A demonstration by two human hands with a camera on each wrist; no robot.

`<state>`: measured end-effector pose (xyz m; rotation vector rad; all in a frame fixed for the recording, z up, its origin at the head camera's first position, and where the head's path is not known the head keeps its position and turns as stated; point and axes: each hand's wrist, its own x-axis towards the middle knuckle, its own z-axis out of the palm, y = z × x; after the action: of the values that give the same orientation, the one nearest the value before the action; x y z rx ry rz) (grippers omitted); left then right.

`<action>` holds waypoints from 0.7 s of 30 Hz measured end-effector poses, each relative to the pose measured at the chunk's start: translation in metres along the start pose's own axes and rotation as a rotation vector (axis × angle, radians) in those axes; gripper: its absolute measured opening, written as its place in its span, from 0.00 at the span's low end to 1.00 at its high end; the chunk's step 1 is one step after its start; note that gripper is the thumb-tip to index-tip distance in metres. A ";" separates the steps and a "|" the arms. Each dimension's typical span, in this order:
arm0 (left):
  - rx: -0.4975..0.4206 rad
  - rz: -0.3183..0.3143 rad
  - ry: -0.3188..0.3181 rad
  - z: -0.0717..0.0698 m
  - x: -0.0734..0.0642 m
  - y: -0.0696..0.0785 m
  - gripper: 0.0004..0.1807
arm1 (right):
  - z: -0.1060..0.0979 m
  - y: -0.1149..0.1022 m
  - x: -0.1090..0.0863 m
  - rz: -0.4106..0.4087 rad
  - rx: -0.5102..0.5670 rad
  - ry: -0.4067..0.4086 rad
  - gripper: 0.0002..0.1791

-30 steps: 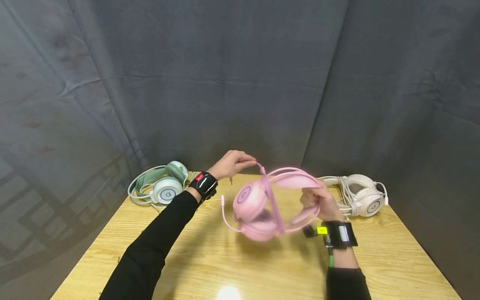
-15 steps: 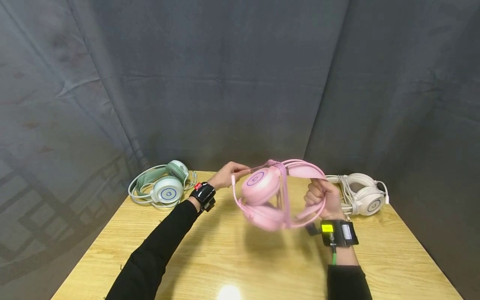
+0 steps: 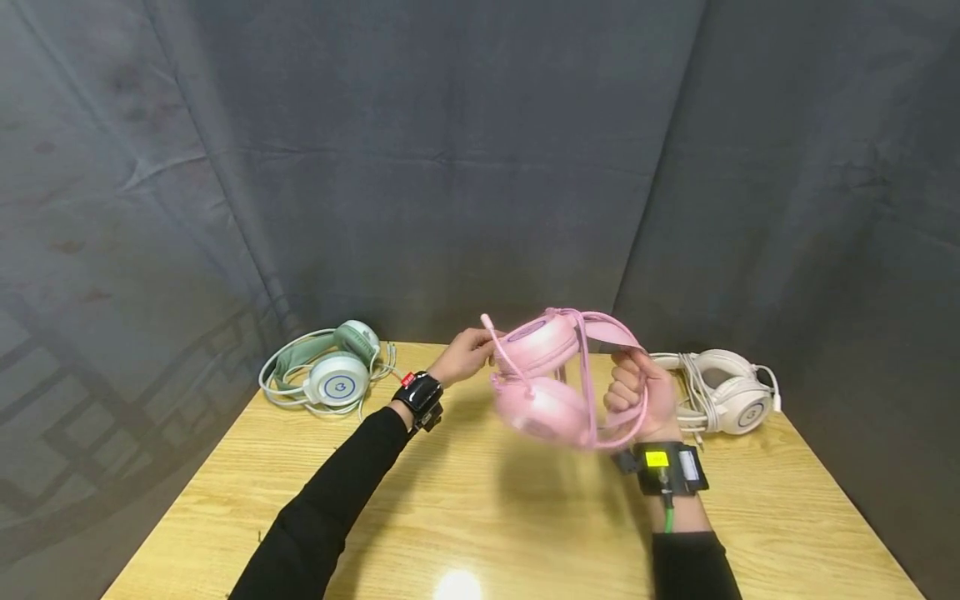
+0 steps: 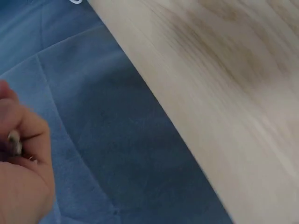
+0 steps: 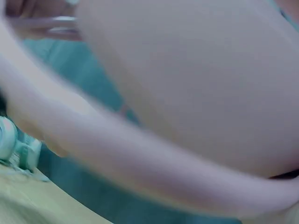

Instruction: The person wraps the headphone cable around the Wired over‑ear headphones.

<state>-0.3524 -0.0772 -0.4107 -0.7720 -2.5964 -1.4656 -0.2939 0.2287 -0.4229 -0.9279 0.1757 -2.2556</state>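
Note:
A pink headset [image 3: 543,410] with a boom microphone [image 3: 504,350] hangs above the table, its pink cable [image 3: 587,375] wound round it. My right hand [image 3: 641,393] grips the headband at its right end. The pink band [image 5: 126,149] looms large and blurred in the right wrist view. At the far side of the ear cups is my left hand [image 3: 463,358], its fingertips partly hidden behind the upper cup. In the left wrist view, my left hand [image 4: 28,175] has curled fingers pinching the cable's end, where a small metallic tip [image 4: 15,141] shows.
A white and green headset [image 3: 339,385] lies at the back left of the wooden table [image 3: 420,517], its cable ends beside it. A white headset [image 3: 738,407] with bundled cable lies at the back right. A dark grey curtain [image 3: 450,167] stands behind the table.
The pink headset has turned, with its microphone swinging up and right and its ear cups tilting upward. My left hand has come lower and nearer the cups. Both holds continue.

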 end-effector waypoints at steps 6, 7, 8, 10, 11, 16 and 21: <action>0.027 -0.013 0.117 0.013 0.000 -0.008 0.11 | -0.005 0.002 0.004 0.090 0.107 -0.008 0.19; 0.027 -0.018 0.118 0.014 -0.001 -0.010 0.11 | -0.005 0.003 0.005 0.092 0.115 -0.007 0.19; 0.040 -0.017 0.118 0.015 -0.002 -0.012 0.10 | -0.006 0.003 0.005 0.092 0.127 -0.007 0.19; 0.057 -0.011 0.111 0.017 -0.004 -0.014 0.07 | -0.008 0.004 0.006 0.080 0.160 0.002 0.19; 0.062 -0.010 0.113 0.018 -0.006 -0.015 0.08 | -0.008 0.004 0.006 0.067 0.185 0.014 0.19; 0.174 0.008 0.121 0.026 -0.013 -0.019 0.12 | -0.009 0.003 0.003 -0.024 0.330 0.131 0.20; 0.261 0.025 0.061 0.040 -0.021 -0.018 0.13 | -0.007 0.003 0.003 -0.075 0.466 0.306 0.21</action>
<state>-0.3352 -0.0604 -0.4526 -0.7121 -2.6472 -1.0938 -0.2983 0.2234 -0.4276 -0.3485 -0.2468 -2.3509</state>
